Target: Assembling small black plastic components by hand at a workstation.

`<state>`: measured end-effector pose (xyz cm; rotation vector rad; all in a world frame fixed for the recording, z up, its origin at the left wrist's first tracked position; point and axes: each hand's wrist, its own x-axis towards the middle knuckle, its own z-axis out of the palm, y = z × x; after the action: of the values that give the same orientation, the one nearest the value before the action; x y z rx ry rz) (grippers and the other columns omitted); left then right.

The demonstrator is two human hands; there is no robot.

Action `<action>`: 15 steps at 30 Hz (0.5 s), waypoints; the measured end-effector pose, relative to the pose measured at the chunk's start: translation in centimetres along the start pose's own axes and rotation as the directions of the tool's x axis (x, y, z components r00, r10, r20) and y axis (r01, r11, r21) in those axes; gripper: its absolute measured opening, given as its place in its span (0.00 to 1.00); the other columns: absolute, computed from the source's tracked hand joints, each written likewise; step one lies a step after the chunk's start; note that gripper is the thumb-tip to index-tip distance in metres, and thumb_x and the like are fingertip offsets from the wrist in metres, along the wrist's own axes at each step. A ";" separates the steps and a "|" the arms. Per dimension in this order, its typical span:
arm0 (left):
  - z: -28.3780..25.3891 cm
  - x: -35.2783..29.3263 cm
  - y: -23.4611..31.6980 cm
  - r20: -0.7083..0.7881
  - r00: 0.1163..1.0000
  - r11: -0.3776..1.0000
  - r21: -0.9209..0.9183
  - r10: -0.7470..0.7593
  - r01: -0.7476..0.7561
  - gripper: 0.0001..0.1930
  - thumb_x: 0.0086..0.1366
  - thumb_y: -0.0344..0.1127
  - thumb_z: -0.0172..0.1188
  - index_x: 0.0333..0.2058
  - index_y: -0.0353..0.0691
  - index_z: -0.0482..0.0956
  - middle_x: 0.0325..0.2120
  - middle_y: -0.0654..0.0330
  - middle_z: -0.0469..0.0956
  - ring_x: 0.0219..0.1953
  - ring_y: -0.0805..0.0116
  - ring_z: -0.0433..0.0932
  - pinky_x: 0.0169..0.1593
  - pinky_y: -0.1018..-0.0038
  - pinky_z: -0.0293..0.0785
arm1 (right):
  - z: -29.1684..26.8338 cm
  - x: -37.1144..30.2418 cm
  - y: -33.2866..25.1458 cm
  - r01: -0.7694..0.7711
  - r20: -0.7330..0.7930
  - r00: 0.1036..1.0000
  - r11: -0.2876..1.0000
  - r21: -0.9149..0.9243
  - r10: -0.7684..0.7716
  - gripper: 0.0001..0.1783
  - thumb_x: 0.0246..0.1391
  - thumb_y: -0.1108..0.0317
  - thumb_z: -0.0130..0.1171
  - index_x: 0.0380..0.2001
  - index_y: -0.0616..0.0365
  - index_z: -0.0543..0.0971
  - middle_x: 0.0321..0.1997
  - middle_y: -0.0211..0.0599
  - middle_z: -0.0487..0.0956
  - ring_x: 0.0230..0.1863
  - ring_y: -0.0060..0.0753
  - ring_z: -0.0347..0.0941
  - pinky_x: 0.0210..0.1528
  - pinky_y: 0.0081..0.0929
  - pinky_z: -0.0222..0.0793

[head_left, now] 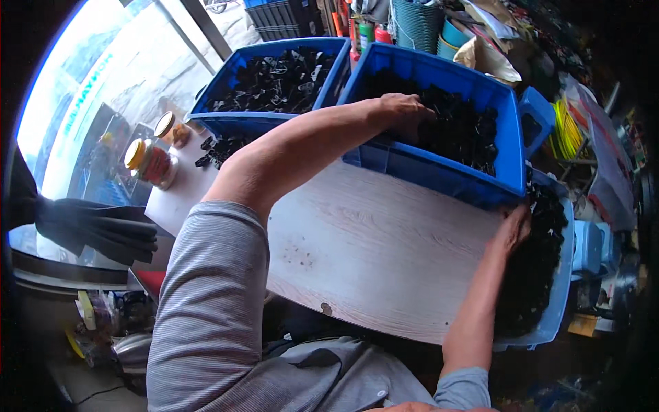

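The big blue bin [432, 170] sits at the far side of the table [371, 233], set slightly askew. It is a deep plastic box, rectangular, with a thick rolled rim and glossy blue walls. Small black pieces [467, 130] fill much of it in a jumbled heap, angular and shiny in places (their exact shape is lost in the dark mass).

The left hand [405, 110] reaches over the bin's near left part, low among the pieces. Its fingers point down and to the right, but the tips are hard to see, so I cannot tell whether they pinch anything. The right hand [513, 230] is at the bin's near right corner, below the rim; its fingers are partly hidden there, and I cannot tell if they grip it.

Left of the bin stands a second blue bin [240, 125], also heaped with black pieces. Right of it lies a pale blue tub [557, 302] with dark contents. Farther left are two lidded jars [152, 165] and a loose black cluster [220, 151].
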<state>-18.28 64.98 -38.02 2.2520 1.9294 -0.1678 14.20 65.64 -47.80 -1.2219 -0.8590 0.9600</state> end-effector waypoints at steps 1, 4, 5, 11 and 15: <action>0.7 0.4 -0.5 0.027 0.999 1.000 0.021 -0.018 0.017 0.39 0.48 0.54 0.70 0.62 0.66 0.69 0.57 0.49 0.71 0.57 0.47 0.74 0.51 0.53 0.77 | -0.1 0.1 0.3 0.028 0.011 1.000 0.999 0.030 -0.029 0.29 0.62 0.49 0.54 0.55 0.62 0.76 0.48 0.41 0.76 0.44 0.35 0.72 0.47 0.33 0.72; 2.3 0.3 -1.8 -0.128 0.974 0.982 0.019 0.187 -0.186 0.30 0.67 0.29 0.52 0.66 0.65 0.65 0.55 0.49 0.73 0.50 0.44 0.78 0.51 0.56 0.78 | -0.3 0.8 1.1 0.049 0.056 0.997 0.998 0.042 -0.051 0.29 0.61 0.49 0.54 0.55 0.62 0.76 0.48 0.41 0.76 0.45 0.36 0.71 0.48 0.35 0.72; 2.2 1.1 -1.7 -0.052 0.992 0.993 0.048 0.111 -0.108 0.30 0.67 0.28 0.51 0.66 0.63 0.65 0.51 0.47 0.77 0.49 0.44 0.78 0.51 0.56 0.79 | -0.3 1.0 1.2 0.035 0.053 0.998 0.999 0.017 -0.036 0.29 0.61 0.49 0.54 0.56 0.61 0.76 0.49 0.41 0.76 0.46 0.37 0.71 0.49 0.35 0.72; 0.0 1.2 -0.2 0.013 0.998 0.992 -0.104 0.068 -0.066 0.41 0.47 0.47 0.69 0.63 0.56 0.70 0.57 0.52 0.75 0.59 0.54 0.73 0.58 0.58 0.73 | -1.0 1.8 1.6 0.029 0.045 0.999 0.999 -0.039 -0.028 0.30 0.60 0.49 0.55 0.56 0.62 0.76 0.54 0.43 0.76 0.51 0.39 0.72 0.53 0.37 0.72; 0.5 0.8 0.2 -0.070 0.993 0.991 -0.086 0.092 -0.098 0.40 0.47 0.47 0.69 0.63 0.57 0.70 0.56 0.51 0.75 0.59 0.53 0.73 0.60 0.60 0.71 | -0.8 1.9 2.1 0.007 0.047 0.999 0.999 0.031 -0.009 0.30 0.61 0.50 0.55 0.56 0.62 0.75 0.54 0.45 0.75 0.53 0.40 0.71 0.55 0.39 0.71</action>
<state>-17.94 65.64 -38.64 2.3119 1.8165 0.0056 15.38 67.25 -50.00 -1.1724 -0.8821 0.9954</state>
